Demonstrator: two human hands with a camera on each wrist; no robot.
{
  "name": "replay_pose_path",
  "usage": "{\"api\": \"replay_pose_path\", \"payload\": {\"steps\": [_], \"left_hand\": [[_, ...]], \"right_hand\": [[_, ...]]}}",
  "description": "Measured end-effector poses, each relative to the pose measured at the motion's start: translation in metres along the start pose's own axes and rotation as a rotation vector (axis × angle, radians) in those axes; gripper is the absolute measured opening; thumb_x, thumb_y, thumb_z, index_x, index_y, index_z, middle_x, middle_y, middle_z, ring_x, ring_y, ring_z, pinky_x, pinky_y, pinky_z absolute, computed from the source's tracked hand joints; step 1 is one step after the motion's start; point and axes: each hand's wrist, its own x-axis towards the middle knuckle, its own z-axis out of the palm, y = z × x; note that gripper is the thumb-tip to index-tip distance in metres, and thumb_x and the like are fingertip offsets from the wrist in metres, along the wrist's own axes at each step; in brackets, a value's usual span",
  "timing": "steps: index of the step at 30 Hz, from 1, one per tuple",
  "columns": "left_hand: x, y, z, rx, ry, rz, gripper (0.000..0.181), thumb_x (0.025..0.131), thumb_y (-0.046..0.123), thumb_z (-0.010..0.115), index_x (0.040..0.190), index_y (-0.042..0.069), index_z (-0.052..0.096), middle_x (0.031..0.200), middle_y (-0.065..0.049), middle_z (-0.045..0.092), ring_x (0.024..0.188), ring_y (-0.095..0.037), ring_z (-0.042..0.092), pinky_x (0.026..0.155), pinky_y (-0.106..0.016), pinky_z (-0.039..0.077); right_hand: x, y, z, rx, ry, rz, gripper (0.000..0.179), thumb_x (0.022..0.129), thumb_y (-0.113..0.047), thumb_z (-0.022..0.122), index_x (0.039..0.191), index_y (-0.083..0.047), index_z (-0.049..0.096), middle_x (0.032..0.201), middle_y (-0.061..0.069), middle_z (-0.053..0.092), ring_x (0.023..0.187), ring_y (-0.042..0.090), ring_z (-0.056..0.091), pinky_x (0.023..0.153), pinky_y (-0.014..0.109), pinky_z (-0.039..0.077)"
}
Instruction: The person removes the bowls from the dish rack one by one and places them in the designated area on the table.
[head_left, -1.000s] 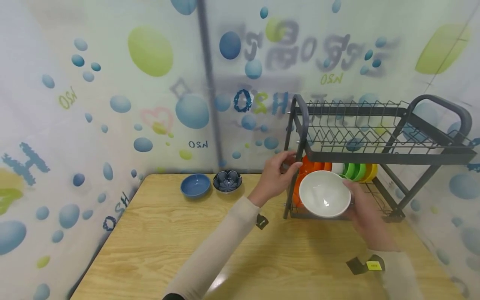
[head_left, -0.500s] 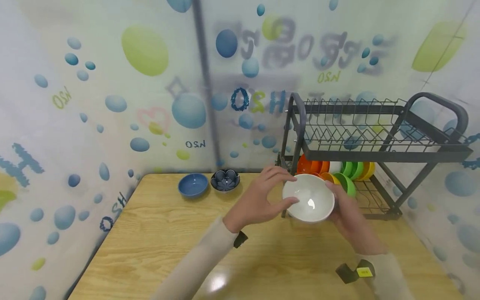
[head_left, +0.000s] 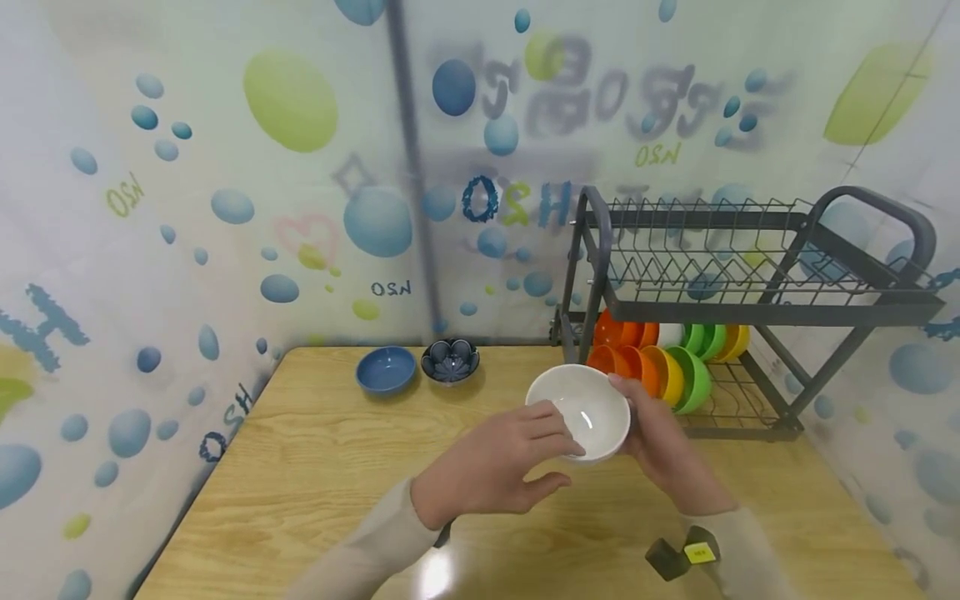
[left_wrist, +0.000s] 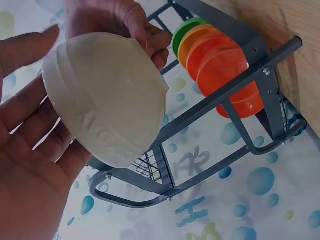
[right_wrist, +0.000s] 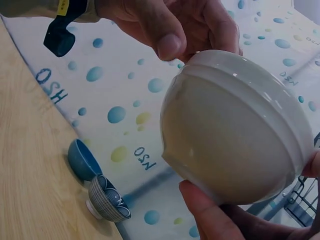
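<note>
right grip holds white bowl tilted, mouth toward head camera.

Back wall: we observe a pale covering printed with blue and yellow-green bubble shapes of mixed sizes.
Lettering: we read "H2O" reversed, in blue and yellow-green.
Grey characters: we find these large and blurred at upper right, too indistinct to read.
Vertical band: we note a dark grey, slightly tilted strip descending towards the table's rear edge.
Heart outline: we locate this in faint pink, left of the band.
Side walls: we identify matching bubble print.
Table: we record light wood grain.
Light: we register one bright reflection on the tabletop.
</note>
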Motion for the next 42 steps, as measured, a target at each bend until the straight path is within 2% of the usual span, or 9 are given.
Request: {"api": "replay_pose_path", "payload": {"steps": [5, 9, 15, 21, 27, 31, 33, 38, 42], "left_hand": [[-0.003, 0.004, -0.003, 0.117, -0.037, 0.020, 0.010, 0.093, 0.017, 0.074, 0.103, 0.019, 0.074, 0.090, 0.010, 0.068, 0.087, -0.007, 0.056, 0.079, -0.018, 0.051], [-0.006, 0.003, -0.005, 0.164, -0.027, 0.044, 0.006, 0.094, 0.017, 0.072, 0.100, 0.018, 0.073, 0.086, 0.010, 0.066, 0.085, -0.008, 0.056, 0.076, -0.019, 0.052], [-0.011, 0.001, -0.008, 0.126, 0.016, 0.047, 0.007, 0.092, 0.013, 0.074, 0.097, 0.017, 0.072, 0.085, 0.007, 0.063, 0.085, -0.009, 0.056, 0.076, -0.021, 0.053], [-0.014, -0.004, -0.009, 0.112, 0.053, 0.066, 0.009, 0.089, 0.010, 0.074, 0.094, 0.016, 0.070, 0.083, 0.007, 0.060, 0.083, -0.009, 0.054, 0.077, -0.020, 0.052], [-0.016, -0.013, -0.008, 0.125, 0.111, 0.076, 0.010, 0.089, 0.007, 0.074, 0.095, 0.014, 0.070, 0.084, 0.005, 0.060, 0.084, -0.011, 0.055, 0.083, -0.022, 0.054], [-0.018, -0.022, -0.010, 0.109, 0.146, 0.051, 0.012, 0.088, 0.006, 0.075, 0.097, 0.012, 0.070, 0.086, 0.003, 0.062, 0.083, -0.012, 0.056, 0.084, -0.024, 0.054], [-0.018, -0.027, -0.010, 0.115, 0.163, 0.042, 0.010, 0.089, 0.007, 0.074, 0.097, 0.011, 0.070, 0.086, 0.003, 0.062, 0.082, -0.012, 0.054, 0.078, -0.023, 0.052], [-0.020, -0.040, -0.008, 0.120, 0.180, -0.033, 0.009, 0.089, 0.007, 0.075, 0.096, 0.012, 0.070, 0.086, 0.004, 0.063, 0.080, -0.011, 0.053, 0.071, -0.021, 0.050], [-0.022, -0.053, 0.000, 0.128, 0.187, -0.105, 0.011, 0.087, 0.007, 0.076, 0.095, 0.012, 0.069, 0.087, 0.004, 0.066, 0.080, -0.011, 0.055, 0.070, -0.023, 0.052]], "right_hand": [[0.002, 0.002, 0.006, -0.009, 0.000, -0.004, 0.064, 0.107, -0.050, 0.040, 0.151, -0.003, 0.042, 0.122, 0.008, 0.064, 0.096, 0.020, 0.067, 0.083, 0.035, 0.063], [0.003, 0.004, 0.009, -0.009, -0.026, -0.001, 0.065, 0.108, -0.050, 0.040, 0.151, -0.002, 0.041, 0.127, 0.013, 0.063, 0.096, 0.020, 0.069, 0.083, 0.037, 0.063], [0.006, 0.004, 0.010, -0.036, -0.082, -0.014, 0.064, 0.108, -0.050, 0.037, 0.152, -0.002, 0.039, 0.129, 0.015, 0.062, 0.097, 0.020, 0.068, 0.085, 0.035, 0.063], [0.011, 0.000, 0.007, -0.172, -0.125, -0.047, 0.067, 0.107, -0.057, 0.036, 0.149, -0.006, 0.047, 0.132, 0.015, 0.064, 0.105, 0.023, 0.068, 0.095, 0.039, 0.060], [0.015, -0.007, 0.004, -0.297, 0.032, -0.091, 0.066, 0.105, -0.060, 0.043, 0.140, -0.007, 0.061, 0.134, 0.013, 0.066, 0.117, 0.027, 0.063, 0.106, 0.045, 0.054], [0.017, -0.012, 0.003, -0.316, 0.113, -0.179, 0.059, 0.105, -0.053, 0.051, 0.138, -0.006, 0.062, 0.140, 0.015, 0.064, 0.123, 0.032, 0.065, 0.105, 0.044, 0.054], [0.017, -0.014, 0.002, -0.360, 0.161, -0.232, 0.056, 0.105, -0.051, 0.053, 0.138, -0.007, 0.062, 0.139, 0.015, 0.065, 0.122, 0.033, 0.067, 0.103, 0.041, 0.056], [0.023, -0.017, -0.001, -0.471, 0.249, -0.364, 0.053, 0.102, -0.048, 0.060, 0.138, -0.010, 0.062, 0.138, 0.011, 0.066, 0.126, 0.029, 0.063, 0.105, 0.036, 0.054], [0.033, -0.017, -0.004, -0.449, 0.258, -0.443, 0.053, 0.100, -0.042, 0.066, 0.140, -0.008, 0.060, 0.138, 0.012, 0.064, 0.129, 0.027, 0.060, 0.109, 0.037, 0.051]]}}
